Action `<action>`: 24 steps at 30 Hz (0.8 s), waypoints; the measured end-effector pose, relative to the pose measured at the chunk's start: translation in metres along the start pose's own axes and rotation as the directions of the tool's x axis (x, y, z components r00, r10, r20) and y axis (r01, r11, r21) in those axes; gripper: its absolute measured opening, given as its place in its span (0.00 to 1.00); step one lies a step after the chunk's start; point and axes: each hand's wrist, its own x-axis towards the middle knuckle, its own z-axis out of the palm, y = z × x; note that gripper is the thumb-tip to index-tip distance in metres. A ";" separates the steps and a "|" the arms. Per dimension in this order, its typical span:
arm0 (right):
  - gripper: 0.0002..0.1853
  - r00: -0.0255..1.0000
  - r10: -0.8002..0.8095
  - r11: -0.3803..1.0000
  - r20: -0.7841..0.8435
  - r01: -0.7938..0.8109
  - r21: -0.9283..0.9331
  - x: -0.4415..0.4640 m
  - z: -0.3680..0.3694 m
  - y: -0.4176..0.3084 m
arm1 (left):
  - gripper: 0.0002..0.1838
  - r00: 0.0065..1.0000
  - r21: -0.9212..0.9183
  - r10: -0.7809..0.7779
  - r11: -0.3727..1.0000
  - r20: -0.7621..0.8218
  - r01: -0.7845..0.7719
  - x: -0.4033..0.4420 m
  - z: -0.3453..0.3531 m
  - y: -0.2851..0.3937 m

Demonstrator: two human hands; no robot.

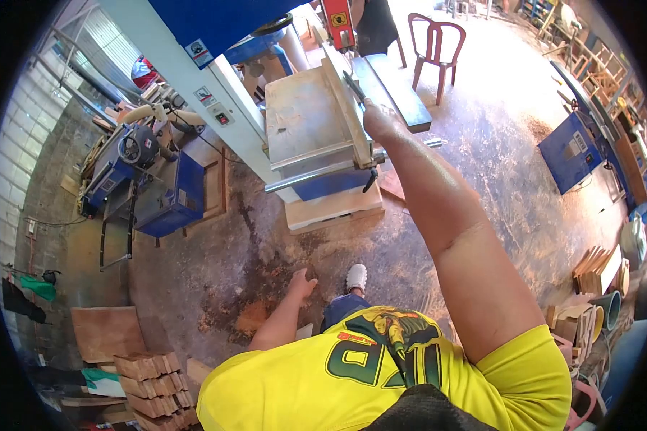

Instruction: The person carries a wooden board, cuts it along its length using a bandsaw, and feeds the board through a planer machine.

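My right hand (382, 121) reaches forward at the end of a stretched arm, over the table of a tall band saw. Its fingers are closed around a dark, narrow tool (353, 87), whose exact kind I cannot make out. The tool lies close along the wooden fence (346, 108). To the left of it is the saw's flat, light-coloured table surface (302, 118), and to the right a dark metal table part (399, 93). Low at my side hangs my left hand (303, 284), thumb apart from loosely bent fingers, touching nothing visible.
A metal rail (309, 178) runs across the saw's front above a wooden base (334, 212). Blue machines stand left (169, 194) and right (571, 151). Stacked wood pieces (154, 388) lie lower left, boards (597, 269) at right. A red chair (436, 50) is behind.
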 end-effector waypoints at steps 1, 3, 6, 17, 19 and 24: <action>0.26 1.000 -0.003 1.000 0.008 0.003 0.001 0.000 -0.001 -0.001 | 0.39 1.000 -0.002 0.015 1.000 -0.015 -0.015 0.002 0.001 -0.003; 0.26 1.000 0.006 1.000 0.017 -0.006 -0.012 0.000 -0.003 -0.002 | 0.38 0.999 -0.002 0.018 1.000 -0.026 -0.018 0.003 0.003 -0.007; 0.23 0.999 0.033 0.999 -0.019 -0.033 -0.001 0.009 0.002 0.003 | 0.38 0.999 -0.016 0.015 1.000 -0.038 -0.016 0.001 0.004 -0.010; 0.22 0.995 -0.006 1.000 -0.098 0.004 -0.025 0.031 0.022 0.013 | 0.39 0.999 -0.090 -0.007 0.996 -0.031 0.004 -0.005 0.000 -0.005; 0.22 0.997 -0.033 0.998 -0.077 0.029 -0.052 0.024 0.013 0.008 | 0.39 1.000 -0.079 -0.009 0.997 -0.026 0.007 -0.003 0.000 -0.005; 0.22 0.989 -0.066 0.997 -0.134 0.061 -0.043 0.022 0.012 0.006 | 0.39 0.999 -0.066 -0.002 0.998 -0.045 -0.001 0.003 0.000 -0.015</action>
